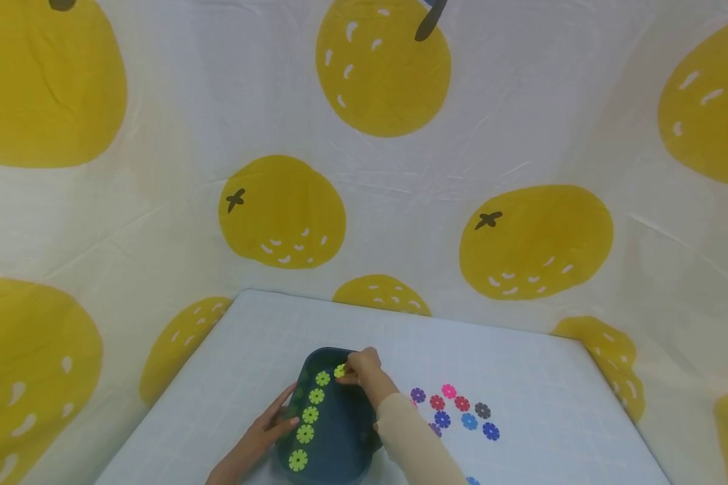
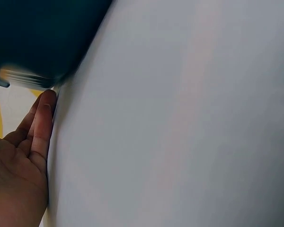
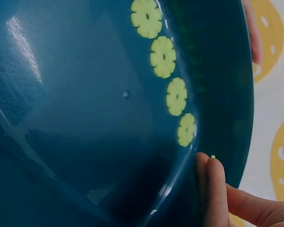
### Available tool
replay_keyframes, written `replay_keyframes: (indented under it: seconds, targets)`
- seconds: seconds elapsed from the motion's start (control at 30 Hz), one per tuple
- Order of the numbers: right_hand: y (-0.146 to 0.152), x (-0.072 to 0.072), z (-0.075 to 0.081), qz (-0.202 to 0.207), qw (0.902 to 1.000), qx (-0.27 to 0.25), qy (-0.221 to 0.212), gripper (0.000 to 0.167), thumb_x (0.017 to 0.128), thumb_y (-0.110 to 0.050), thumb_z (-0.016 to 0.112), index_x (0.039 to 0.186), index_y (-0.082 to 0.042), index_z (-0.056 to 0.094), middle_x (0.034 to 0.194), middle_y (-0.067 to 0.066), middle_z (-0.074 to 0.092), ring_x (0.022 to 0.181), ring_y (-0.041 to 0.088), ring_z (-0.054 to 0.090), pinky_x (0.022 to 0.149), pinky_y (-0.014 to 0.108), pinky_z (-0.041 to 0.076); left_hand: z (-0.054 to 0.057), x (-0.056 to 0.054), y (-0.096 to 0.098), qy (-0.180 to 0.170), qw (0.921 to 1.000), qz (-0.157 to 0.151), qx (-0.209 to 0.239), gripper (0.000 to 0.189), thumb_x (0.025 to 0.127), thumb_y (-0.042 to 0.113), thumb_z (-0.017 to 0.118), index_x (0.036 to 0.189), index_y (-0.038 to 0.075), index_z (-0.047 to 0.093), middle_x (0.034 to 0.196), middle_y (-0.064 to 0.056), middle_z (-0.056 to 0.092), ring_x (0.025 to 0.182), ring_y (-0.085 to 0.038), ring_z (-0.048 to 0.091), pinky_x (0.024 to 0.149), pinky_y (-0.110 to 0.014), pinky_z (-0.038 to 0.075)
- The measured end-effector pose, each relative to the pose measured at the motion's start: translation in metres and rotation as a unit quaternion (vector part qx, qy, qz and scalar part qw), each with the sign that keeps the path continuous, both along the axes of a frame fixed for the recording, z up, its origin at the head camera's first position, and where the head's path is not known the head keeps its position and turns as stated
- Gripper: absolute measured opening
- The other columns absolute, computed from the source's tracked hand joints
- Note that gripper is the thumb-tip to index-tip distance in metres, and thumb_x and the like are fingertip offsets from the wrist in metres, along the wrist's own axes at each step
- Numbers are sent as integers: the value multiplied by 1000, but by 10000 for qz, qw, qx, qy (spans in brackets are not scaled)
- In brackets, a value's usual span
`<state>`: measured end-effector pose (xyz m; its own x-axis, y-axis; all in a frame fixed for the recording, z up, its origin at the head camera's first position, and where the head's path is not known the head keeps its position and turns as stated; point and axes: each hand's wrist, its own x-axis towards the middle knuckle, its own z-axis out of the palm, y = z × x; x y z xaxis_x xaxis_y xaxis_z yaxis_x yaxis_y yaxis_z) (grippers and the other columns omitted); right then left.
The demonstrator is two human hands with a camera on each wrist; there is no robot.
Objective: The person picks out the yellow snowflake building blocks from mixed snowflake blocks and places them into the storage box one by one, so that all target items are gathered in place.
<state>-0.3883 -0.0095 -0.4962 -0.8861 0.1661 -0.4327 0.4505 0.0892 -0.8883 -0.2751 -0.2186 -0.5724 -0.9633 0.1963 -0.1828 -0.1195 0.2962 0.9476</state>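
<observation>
A dark blue-green tray (image 1: 340, 431) lies lengthwise on the white-covered table. Along its left side runs a row of several yellow-green flower-shaped discs (image 1: 311, 414), notched round the edge with a hole in the middle. At the far end my right hand (image 1: 365, 370) pinches another yellow-green disc (image 1: 340, 370) just inside the tray; in the right wrist view the fingers hide nearly all of it. My left hand (image 1: 261, 434) holds the tray's left side, thumb over the rim and fingers along the outer wall. The left wrist view shows those fingers (image 2: 45, 118) beneath the tray's edge.
Right of the tray, several loose flower discs lie scattered: pink (image 1: 449, 391), red (image 1: 462, 404), grey (image 1: 482, 410), light blue (image 1: 470, 421) and dark blue (image 1: 491, 431). My right sleeve (image 1: 415, 438) covers some of them. A fruit-print cloth (image 1: 400, 222) hangs behind the table.
</observation>
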Motion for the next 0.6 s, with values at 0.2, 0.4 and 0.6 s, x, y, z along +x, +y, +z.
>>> replay_keyframes:
  seconds: [0.2, 0.4, 0.6]
  targets:
    - [-1, -4, -5, -69, 9996, 202, -195, 42, 80, 20, 62, 120, 23, 48, 96, 34, 62, 68, 39, 73, 57, 36, 61, 1, 0, 0, 24, 9999, -79, 93, 73, 99, 42, 58, 160, 28, 19, 150, -29, 39, 129, -41, 51, 102, -59, 46]
    - [0, 0, -5, 46, 9992, 405, -24, 48, 81, 18, 62, 125, 23, 46, 98, 34, 62, 64, 35, 73, 57, 34, 61, -1, -1, -1, 95, 9998, -155, 124, 74, 99, 41, 58, 160, 27, 19, 148, -29, 41, 126, -38, 54, 101, -57, 47]
    - [-1, 8, -6, 306, 9948, 952, 201, 31, 79, 15, 63, 109, 16, 52, 84, 21, 59, 65, 31, 72, 64, 36, 62, 0, 0, 0, 89, 9999, -112, 85, 74, 99, 42, 58, 160, 27, 19, 150, -29, 39, 128, -40, 52, 101, -58, 47]
